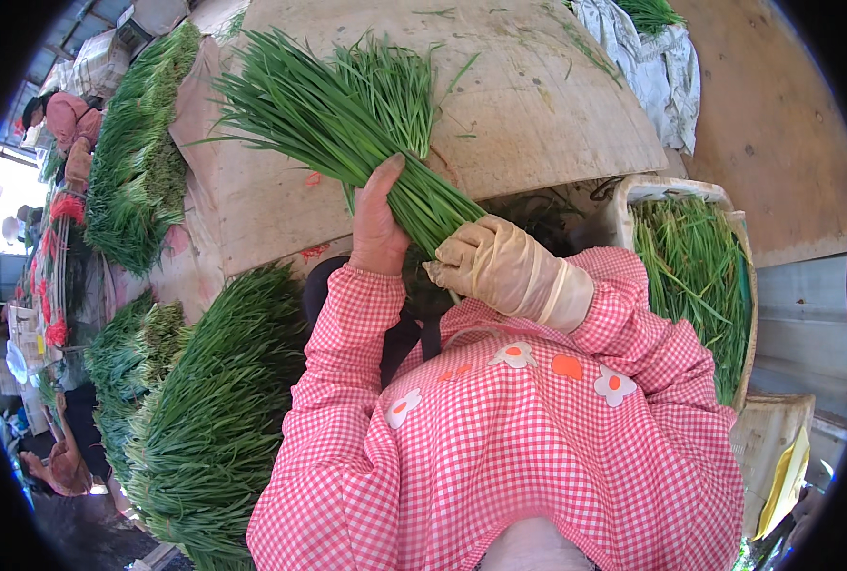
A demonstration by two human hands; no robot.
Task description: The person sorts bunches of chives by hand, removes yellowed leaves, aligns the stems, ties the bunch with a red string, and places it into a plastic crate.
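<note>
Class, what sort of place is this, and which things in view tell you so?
Probably a work shed for leafy greens: heaps of long green leaves at the left, more in a white-rimmed container at the right, and a bunch held in the left hand and gloved right hand.

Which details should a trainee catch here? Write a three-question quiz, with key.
1. Which hand wears the pale glove?
2. True or false: the left hand is empty.
3. The pale-rimmed bin at the picture's right holds: (a) white cloth, (b) long green leaves, (c) red string.

Key:
1. The right hand.
2. False; it grips a green bunch.
3. b
</note>
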